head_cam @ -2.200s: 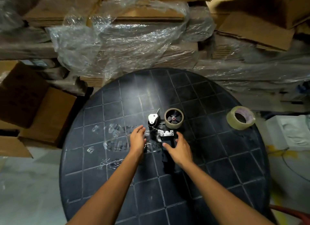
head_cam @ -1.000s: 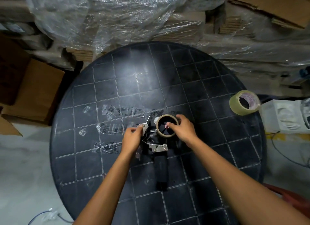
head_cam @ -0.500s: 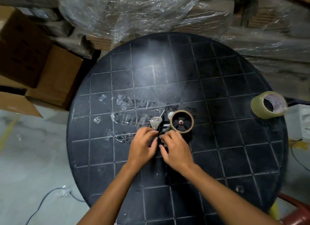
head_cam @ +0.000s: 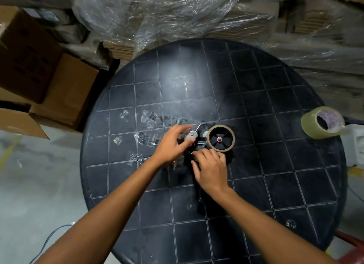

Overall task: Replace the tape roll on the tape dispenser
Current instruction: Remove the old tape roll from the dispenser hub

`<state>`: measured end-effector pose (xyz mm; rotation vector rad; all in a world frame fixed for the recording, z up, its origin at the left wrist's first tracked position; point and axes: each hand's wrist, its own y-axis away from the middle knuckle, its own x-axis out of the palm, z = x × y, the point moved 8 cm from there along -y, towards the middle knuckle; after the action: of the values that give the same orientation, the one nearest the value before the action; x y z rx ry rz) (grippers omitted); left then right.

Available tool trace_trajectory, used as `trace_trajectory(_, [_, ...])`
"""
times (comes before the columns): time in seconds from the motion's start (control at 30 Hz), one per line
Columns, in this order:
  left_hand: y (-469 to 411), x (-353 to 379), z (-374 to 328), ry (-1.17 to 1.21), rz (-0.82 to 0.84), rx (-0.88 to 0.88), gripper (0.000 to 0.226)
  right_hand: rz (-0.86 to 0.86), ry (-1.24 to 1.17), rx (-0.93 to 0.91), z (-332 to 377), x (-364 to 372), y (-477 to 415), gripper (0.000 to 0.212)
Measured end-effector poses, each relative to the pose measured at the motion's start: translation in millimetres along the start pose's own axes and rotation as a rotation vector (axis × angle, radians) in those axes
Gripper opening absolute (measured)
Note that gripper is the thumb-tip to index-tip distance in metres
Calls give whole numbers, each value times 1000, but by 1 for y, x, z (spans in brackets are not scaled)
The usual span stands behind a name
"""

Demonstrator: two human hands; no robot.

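A black tape dispenser point(head_cam: 199, 142) lies flat in the middle of the round black table point(head_cam: 256, 98). On its hub sits a nearly bare brown cardboard core point(head_cam: 221, 138). My left hand point(head_cam: 172, 145) is blurred at the dispenser's metal roller end, fingers curled around a strip of clear tape. My right hand point(head_cam: 209, 169) rests over the dispenser's body just below the core, fingers pinched at the same spot. The handle is hidden under my right hand. A full roll of clear tape point(head_cam: 321, 123) stands at the table's right edge.
Scraps of clear tape point(head_cam: 149, 129) are stuck to the table left of the dispenser. Wrapped cardboard stacks point(head_cam: 197, 17) crowd the far side. Open brown boxes point(head_cam: 49, 80) stand at the left. A white object point(head_cam: 354, 143) sits beyond the right edge.
My left hand has moved up and away from my right hand toward the roller end, pulling clear tape. My right hand stays on the dispenser body. The full roll has not moved.
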<state>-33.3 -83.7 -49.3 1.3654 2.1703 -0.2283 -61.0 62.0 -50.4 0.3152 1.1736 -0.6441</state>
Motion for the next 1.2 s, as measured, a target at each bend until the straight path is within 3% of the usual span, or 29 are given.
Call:
trace_trajectory(0.07, [-17,16,1,62,226,-42,48,-52,-49,40,0,-1,-4,21])
trace_trajectory(0.13, [-26,22,9,172,321,-123,51,-92,-77,63,0,0,-6,17])
trace_trajectory(0.2, [-29,23,15,219,339,-161,53,-133,-82,15,2,0,-6,11])
trace_trajectory(0.3, [-27,22,17,257,341,-169,53,-138,-47,-195,10,-2,-2,4])
trace_trajectory(0.4, [-26,21,14,276,327,-169,52,8,-8,-355,11,0,1,22])
trace_trajectory(0.5, [-25,21,12,284,321,-171,50,156,-12,-382,5,0,0,39])
trace_trajectory(0.6, [-24,20,11,230,298,-175,49,164,-72,-339,4,-8,2,42])
trace_trajectory(0.7, [-24,14,10,112,208,-169,48,-67,-281,-195,-7,-39,4,22])
trace_trajectory(0.8, [-25,-4,3,35,-13,-145,30,-317,-420,105,-45,-72,3,5])
trace_trajectory(0.9, [-30,-13,-17,-38,-127,-70,17,-408,-443,392,-85,-86,-5,4])
trace_trajectory(1.03, [-47,2,-47,-188,-103,86,12,-312,-402,563,-115,-76,-24,4])
trace_trajectory(1.2, [-80,60,-55,-400,326,69,21,107,-498,763,-136,-16,-39,28])
